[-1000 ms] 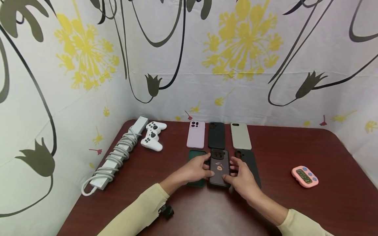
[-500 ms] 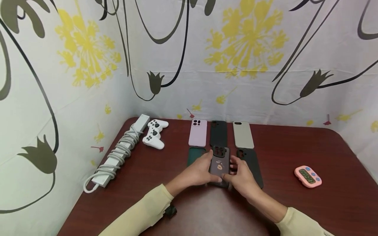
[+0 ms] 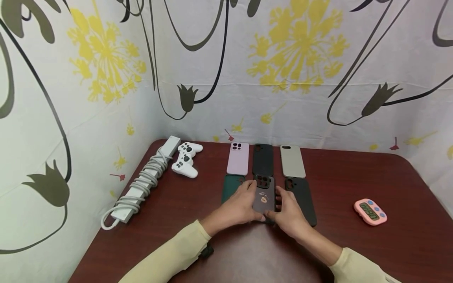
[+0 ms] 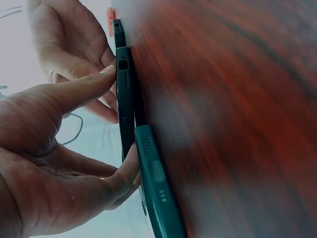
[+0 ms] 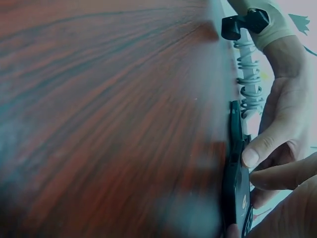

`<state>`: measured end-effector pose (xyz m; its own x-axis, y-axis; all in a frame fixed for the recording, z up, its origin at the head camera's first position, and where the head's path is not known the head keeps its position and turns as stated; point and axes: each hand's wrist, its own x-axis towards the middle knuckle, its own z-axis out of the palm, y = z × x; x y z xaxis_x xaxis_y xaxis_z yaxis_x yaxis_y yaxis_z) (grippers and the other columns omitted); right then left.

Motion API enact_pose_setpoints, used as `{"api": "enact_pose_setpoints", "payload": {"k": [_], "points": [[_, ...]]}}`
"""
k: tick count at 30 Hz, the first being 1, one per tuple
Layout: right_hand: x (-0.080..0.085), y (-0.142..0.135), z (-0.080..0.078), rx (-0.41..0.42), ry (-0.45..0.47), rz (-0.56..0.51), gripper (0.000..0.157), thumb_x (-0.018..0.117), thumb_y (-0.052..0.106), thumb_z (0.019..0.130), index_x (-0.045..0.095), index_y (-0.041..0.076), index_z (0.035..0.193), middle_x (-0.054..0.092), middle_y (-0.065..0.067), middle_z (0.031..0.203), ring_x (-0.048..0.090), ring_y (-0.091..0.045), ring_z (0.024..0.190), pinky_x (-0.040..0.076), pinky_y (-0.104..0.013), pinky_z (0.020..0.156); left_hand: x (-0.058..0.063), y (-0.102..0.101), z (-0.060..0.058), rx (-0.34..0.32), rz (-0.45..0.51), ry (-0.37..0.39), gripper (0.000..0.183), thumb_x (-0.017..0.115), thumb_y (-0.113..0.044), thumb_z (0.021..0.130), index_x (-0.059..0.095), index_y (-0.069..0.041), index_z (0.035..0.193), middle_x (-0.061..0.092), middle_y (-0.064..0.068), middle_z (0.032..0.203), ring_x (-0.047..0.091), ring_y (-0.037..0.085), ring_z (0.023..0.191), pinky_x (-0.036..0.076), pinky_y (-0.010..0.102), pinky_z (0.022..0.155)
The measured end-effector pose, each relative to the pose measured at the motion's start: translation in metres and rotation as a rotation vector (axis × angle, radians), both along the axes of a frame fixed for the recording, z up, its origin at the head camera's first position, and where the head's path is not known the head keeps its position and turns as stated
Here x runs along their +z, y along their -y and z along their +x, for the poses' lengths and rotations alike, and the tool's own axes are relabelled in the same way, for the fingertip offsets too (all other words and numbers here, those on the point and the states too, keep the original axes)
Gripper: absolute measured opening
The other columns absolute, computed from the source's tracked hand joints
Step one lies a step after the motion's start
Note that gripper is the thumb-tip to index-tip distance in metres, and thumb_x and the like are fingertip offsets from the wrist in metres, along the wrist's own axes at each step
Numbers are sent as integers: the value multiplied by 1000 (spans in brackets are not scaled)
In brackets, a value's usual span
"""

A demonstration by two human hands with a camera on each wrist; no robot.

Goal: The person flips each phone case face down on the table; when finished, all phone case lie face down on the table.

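Note:
A dark phone case (image 3: 264, 196) with a small printed design and a camera cutout lies in the middle of the front row. My left hand (image 3: 241, 205) holds it along its left side, thumb at the bottom edge. Opposite, my right hand (image 3: 291, 214) grips its right side and lower corner. Left of it lies a green phone case (image 3: 231, 188), partly hidden by my left hand; in the left wrist view, fingers reach between this green case (image 4: 158, 188) and the dark case (image 4: 125, 106). Another black phone case (image 3: 303, 202) lies just right of my right hand.
Behind stand in a row a lilac case (image 3: 238, 159), a black case (image 3: 263, 159) and a beige case (image 3: 293, 162). A white game controller (image 3: 186, 160) and a cord-wrapped power strip (image 3: 148, 177) lie left; a pink timer (image 3: 370, 212) lies right.
My left thumb has slid from the dark case's left side to its bottom edge. The green case has shifted slightly left. The head view has moved a little.

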<state>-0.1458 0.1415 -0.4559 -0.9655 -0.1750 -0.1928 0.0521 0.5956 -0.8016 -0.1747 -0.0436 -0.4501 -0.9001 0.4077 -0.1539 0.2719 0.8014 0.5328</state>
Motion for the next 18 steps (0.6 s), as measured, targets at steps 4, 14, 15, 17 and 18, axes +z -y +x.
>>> {"api": "enact_pose_setpoints", "payload": {"k": [4,14,15,17,18], "points": [[0,-1,3,65,-62,112,91,79,7,93,24,-8,164,29,-34,159,56,-43,127,57,-51,96,-1,-2,0,5,-6,-28,113,92,-41,82,28,4,165,35,22,167,40,36,154,51,48,115],[-1,-3,4,110,-142,201,83,80,6,92,35,-8,159,30,-33,160,61,-39,121,59,-46,90,0,-5,-2,-25,-88,-74,107,90,-45,83,37,5,161,41,25,162,44,35,150,54,44,111],[-1,-3,3,115,-147,205,81,80,6,92,36,-9,159,31,-33,161,61,-39,121,58,-47,91,0,-5,-1,-24,-91,-73,106,90,-45,83,37,5,160,41,24,162,44,35,150,55,44,111],[-1,-3,3,126,-155,214,79,80,7,92,38,-10,157,31,-33,161,61,-38,121,58,-46,91,-1,-6,-1,-25,-99,-72,103,90,-45,84,40,4,159,41,24,161,45,35,150,55,44,110],[-1,-3,3,131,-158,219,79,80,8,92,39,-11,157,31,-33,161,60,-37,120,57,-46,91,-1,-6,-1,-28,-103,-71,102,90,-45,84,41,4,159,41,24,162,45,35,150,55,44,110]]}}
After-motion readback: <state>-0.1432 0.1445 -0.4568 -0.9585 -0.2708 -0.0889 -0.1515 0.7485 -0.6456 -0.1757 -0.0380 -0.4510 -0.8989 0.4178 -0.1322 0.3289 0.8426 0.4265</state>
